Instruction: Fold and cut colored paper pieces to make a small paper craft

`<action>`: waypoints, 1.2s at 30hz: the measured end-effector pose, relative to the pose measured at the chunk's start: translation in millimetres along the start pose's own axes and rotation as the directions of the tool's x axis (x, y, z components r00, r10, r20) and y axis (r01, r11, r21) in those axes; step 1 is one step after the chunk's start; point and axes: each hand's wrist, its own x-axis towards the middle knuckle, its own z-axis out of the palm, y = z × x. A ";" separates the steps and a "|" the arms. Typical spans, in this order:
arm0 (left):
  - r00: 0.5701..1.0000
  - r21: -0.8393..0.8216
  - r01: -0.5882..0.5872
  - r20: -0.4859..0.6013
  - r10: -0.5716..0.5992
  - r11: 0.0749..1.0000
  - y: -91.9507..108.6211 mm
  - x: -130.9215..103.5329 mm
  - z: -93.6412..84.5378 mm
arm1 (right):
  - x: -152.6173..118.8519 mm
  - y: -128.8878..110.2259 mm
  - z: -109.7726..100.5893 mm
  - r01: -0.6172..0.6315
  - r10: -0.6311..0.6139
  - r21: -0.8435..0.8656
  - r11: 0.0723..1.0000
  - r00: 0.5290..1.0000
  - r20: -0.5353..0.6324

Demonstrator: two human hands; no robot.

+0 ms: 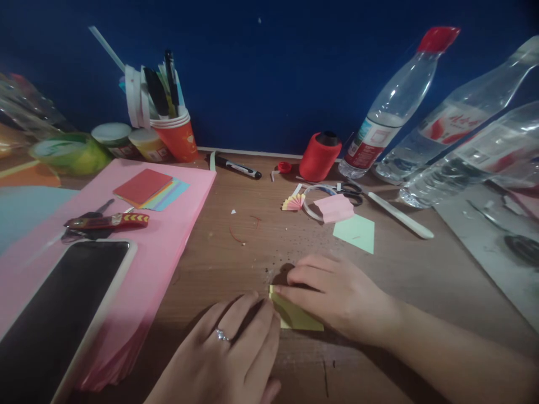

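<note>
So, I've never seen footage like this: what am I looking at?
No machine here, just a person's bare left hand and right hand, seen from one head-worn camera looking forward and down. The right hand rests on a small yellow piece of paper; the left, wearing a silvery ring, is at its left edge. On the brown wood-grained table are a pink paper stack bearing a black-screened phone, an orange paper cup of pens, and a red-capped clear plastic bottle.

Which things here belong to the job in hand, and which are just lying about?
In the job:
- yellow paper
- right hand, on the paper
- left hand, at its left edge

Probably just lying about:
- phone
- black marker
- red-capped bottle
- orange-red cup
</note>
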 end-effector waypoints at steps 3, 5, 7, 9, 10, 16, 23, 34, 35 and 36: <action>0.999 -0.008 0.026 -0.025 -0.026 1.000 1.4 -0.3 -1.8 | 0.7 -2.4 0.4 -0.006 0.006 -0.017 1.000 1.000 0.009; 0.999 -0.010 0.029 -0.036 -0.030 1.000 2.4 -0.5 -2.9 | 1.3 -3.7 0.4 -0.013 0.014 -0.030 0.999 1.000 0.008; 0.999 -0.005 0.029 -0.038 -0.030 1.000 2.8 -0.4 -3.7 | 2.0 -4.7 0.6 -0.020 0.020 -0.036 0.999 1.000 0.003; 0.999 0.002 0.032 -0.029 -0.032 0.999 2.5 0.1 -4.1 | 2.6 -5.4 1.0 -0.025 0.025 -0.039 0.999 1.000 0.003; 0.999 0.006 0.031 -0.022 -0.031 1.000 2.1 0.3 -4.1 | 2.7 -5.6 1.3 -0.025 0.025 -0.040 0.999 1.000 0.006; 1.000 -0.021 -0.030 -0.001 0.030 0.999 -0.5 1.1 -3.2 | 1.9 -5.7 3.3 -0.025 0.025 -0.036 0.999 1.000 0.009; 0.999 -0.041 -0.053 -0.001 0.053 0.998 -1.3 3.0 -6.5 | 1.4 -6.2 4.0 -0.022 0.023 -0.017 1.000 0.999 0.022; 0.995 -0.077 -0.004 -0.101 -0.004 0.997 -3.7 2.2 -8.2 | 4.1 -6.0 1.3 -0.049 0.049 -0.013 0.999 0.995 0.083; 0.995 -0.061 0.014 -0.102 -0.020 0.998 -4.8 2.2 -8.5 | 4.2 -5.8 1.1 -0.052 0.053 -0.013 0.999 0.994 0.093; 0.995 -0.042 0.033 -0.093 -0.037 0.999 -5.7 2.4 -8.7 | 4.3 -5.7 1.1 -0.057 0.058 -0.011 0.998 0.993 0.101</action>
